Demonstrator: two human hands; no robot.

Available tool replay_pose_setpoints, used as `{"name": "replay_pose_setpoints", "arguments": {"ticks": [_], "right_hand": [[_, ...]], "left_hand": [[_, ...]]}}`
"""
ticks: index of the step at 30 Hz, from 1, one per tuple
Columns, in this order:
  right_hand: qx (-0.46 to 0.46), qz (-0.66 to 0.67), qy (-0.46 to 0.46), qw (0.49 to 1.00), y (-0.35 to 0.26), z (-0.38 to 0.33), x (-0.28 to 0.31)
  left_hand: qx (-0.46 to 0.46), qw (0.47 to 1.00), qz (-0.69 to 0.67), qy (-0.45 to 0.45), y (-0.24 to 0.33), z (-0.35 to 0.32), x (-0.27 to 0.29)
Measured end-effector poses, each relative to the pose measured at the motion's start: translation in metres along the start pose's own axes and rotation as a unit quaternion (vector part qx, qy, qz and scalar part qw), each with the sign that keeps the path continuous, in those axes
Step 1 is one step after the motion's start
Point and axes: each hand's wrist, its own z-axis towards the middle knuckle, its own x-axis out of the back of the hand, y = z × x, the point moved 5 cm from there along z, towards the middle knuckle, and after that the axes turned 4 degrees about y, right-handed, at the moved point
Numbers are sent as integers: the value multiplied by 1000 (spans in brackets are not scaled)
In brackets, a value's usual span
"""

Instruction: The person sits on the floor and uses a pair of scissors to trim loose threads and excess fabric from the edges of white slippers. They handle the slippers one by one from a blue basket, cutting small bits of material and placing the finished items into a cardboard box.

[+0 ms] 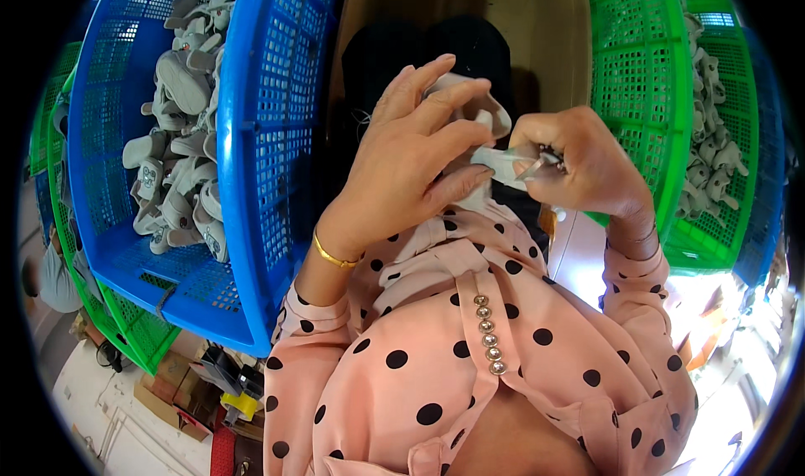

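My left hand [411, 145] grips a light grey shoe upper [495, 116] above my lap, its thumb and fingers closed on the fabric. Much of the piece is hidden behind these fingers. A pale strap-like end [501, 166] of it sticks out toward the right. There my right hand [579, 157] is closed around a pair of thread snips [530, 169], with the metal blades pointing left and lying against the strap end. Whether the blades are apart is too blurred to tell.
On the left stands a tall blue plastic basket [226, 153] with many grey shoe uppers [183, 82] heaped in it. A green basket [637, 82] is on the right, with more grey uppers [708, 141] beyond its near wall. Cardboard boxes [172, 392] and a yellow tape roll [239, 406] lie at lower left.
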Motion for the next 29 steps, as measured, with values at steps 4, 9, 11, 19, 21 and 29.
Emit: {"name": "replay_pose_setpoints", "arguments": {"ticks": [4, 9, 11, 19, 21, 29], "right_hand": [[-59, 105, 74, 990, 5, 10, 11], [-148, 194, 120, 962, 30, 11, -19], [-190, 319, 127, 920, 35, 9, -39], [-89, 136, 223, 961, 48, -6, -45], [-32, -1, 268, 963, 45, -14, -37], [14, -298, 133, 945, 25, -28, -45]], "left_hand": [[64, 997, -36, 35, -1, -5, -2], [331, 903, -269, 57, -8, -38, -25], [347, 859, -367, 84, -8, -46, -33], [463, 731, -488, 112, -21, -66, -49], [478, 701, -511, 140, -21, -67, -47], [495, 712, -479, 137, -34, -73, -49]]}}
